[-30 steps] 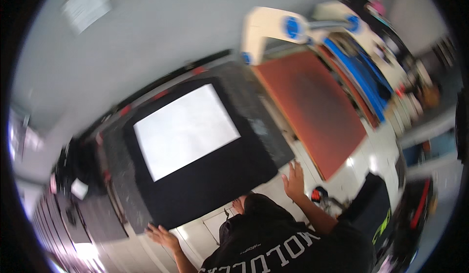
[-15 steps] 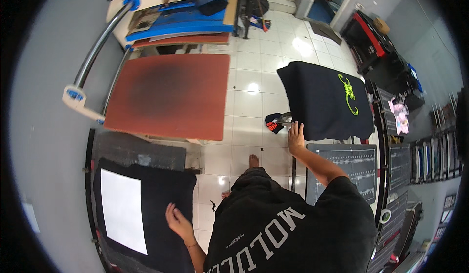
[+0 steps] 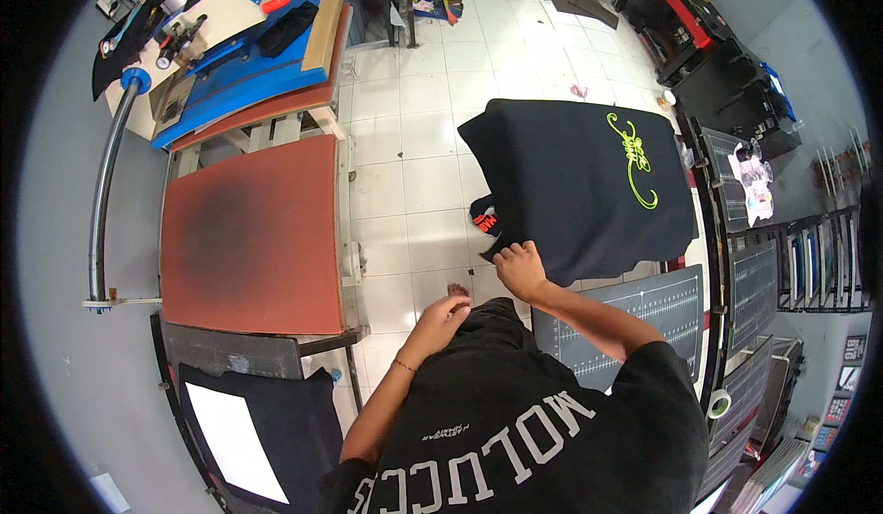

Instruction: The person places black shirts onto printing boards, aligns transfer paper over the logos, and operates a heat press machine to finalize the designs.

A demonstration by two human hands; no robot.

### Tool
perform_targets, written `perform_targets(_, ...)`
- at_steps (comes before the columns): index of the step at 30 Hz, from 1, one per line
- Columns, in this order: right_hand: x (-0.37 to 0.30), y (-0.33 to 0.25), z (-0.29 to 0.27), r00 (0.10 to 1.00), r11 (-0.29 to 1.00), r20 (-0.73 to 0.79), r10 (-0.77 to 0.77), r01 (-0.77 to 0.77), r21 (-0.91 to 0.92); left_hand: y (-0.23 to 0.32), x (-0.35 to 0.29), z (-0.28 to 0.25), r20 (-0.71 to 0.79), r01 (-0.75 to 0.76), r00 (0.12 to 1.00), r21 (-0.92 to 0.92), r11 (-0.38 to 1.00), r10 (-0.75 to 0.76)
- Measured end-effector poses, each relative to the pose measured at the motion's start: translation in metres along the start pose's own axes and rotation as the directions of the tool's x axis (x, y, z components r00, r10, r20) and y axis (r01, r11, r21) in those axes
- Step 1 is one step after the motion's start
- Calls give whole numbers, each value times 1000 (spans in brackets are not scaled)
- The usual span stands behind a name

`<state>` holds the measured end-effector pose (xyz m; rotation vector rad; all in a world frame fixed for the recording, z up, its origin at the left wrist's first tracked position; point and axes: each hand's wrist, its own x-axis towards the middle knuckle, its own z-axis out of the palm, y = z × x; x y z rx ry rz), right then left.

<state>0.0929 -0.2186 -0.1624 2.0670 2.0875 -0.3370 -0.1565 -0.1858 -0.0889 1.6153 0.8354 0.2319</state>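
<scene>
A black shirt [image 3: 570, 183] with a neon green curling print lies spread over a board on the right side. My right hand [image 3: 521, 270] is closed on its near left edge, the fingers bent round the cloth. In front of my body, my left hand [image 3: 441, 321] hovers with loosely curved fingers and nothing visible in them. Below the shirt's left edge shows a dark cloth [image 3: 483, 215] with orange-red print. At lower left, another black cloth [image 3: 313, 422] lies on a board with a white sheet [image 3: 237, 440] on top.
A heat press stands at left, with a reddish-brown lower plate [image 3: 258, 238] and a blue board [image 3: 248, 73] behind it. Near my right arm is a dark board with white grid lines [image 3: 635, 316]. A tape roll [image 3: 719, 404] sits on the right rack; white floor tiles [image 3: 405, 183] run between.
My left hand has moved from beside the white sheet to in front of my body. My right hand has closed on the shirt's edge and drawn it slightly nearer. The view has shifted right.
</scene>
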Motion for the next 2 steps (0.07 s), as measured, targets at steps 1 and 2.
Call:
perform_targets(1,3,4,-15,996,973,75,51,-66,219,-2,11,3,23,34,999,-29,999,-33)
perform_targets(2,0,14,-24,990,844,104,93,-133,519,-10,24,8,-8,77,997,-96,992,-78)
